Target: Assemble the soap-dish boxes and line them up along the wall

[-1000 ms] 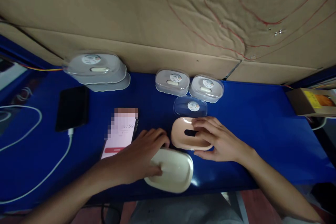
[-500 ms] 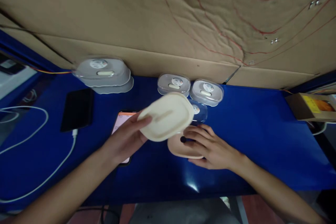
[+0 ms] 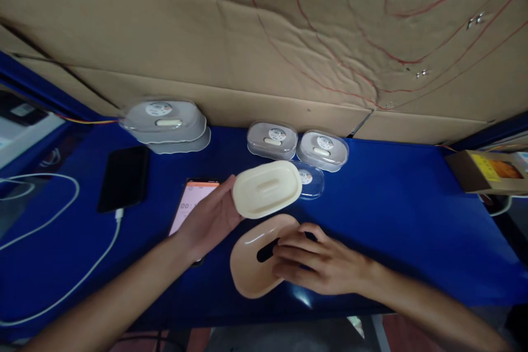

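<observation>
My left hand (image 3: 216, 220) grips the left end of a cream oval soap dish base (image 3: 268, 191). The base is tilted up, and a raised bar runs along its middle. Just below it, my right hand (image 3: 311, 258) is curled over the right side of a peach oval soap dish tray (image 3: 253, 272). A dark slot shows in the tray's floor, and my fingers hide its right part. The two pieces are apart. Behind the cream base, a clear lid (image 3: 314, 181) with a round sticker lies on the blue table (image 3: 391, 220).
Two lidded grey soap dishes (image 3: 272, 140) stand near the cardboard wall (image 3: 185, 27), with a stack of grey ones (image 3: 165, 121) farther left. A phone (image 3: 198, 195) lies under my left hand. A black device (image 3: 124, 179) has a white cable. At right sits a cardboard box (image 3: 474, 170).
The peach tray has moved left and toward me with my right hand, turning so its slot shows. The cream base is slightly lower and tilted differently in my left hand.
</observation>
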`<action>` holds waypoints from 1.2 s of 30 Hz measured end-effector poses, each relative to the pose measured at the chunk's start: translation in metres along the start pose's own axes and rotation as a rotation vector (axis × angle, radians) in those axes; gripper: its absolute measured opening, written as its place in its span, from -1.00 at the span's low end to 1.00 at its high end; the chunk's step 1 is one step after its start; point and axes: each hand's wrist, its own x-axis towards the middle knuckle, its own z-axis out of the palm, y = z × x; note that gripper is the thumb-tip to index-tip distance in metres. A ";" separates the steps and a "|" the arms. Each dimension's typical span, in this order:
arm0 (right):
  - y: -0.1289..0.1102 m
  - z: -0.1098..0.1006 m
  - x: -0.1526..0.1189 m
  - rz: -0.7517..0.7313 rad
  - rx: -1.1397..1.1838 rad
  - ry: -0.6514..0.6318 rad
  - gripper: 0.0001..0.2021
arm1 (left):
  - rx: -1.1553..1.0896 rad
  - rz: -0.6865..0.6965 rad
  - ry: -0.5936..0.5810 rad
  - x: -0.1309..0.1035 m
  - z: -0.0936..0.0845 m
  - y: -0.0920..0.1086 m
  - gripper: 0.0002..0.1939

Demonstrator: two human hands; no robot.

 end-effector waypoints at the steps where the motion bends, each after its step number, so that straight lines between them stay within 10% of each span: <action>1: -0.001 -0.003 0.000 0.002 0.008 0.044 -0.82 | 0.018 -0.030 -0.025 0.000 -0.001 -0.003 -0.58; 18: 0.012 -0.004 -0.005 0.221 -0.215 0.171 -0.79 | 0.184 -0.098 -0.411 -0.012 -0.018 -0.027 -0.38; 36: 0.018 -0.004 -0.009 0.194 -0.183 0.033 -0.65 | 0.200 -0.136 -0.142 -0.009 -0.014 -0.025 -0.55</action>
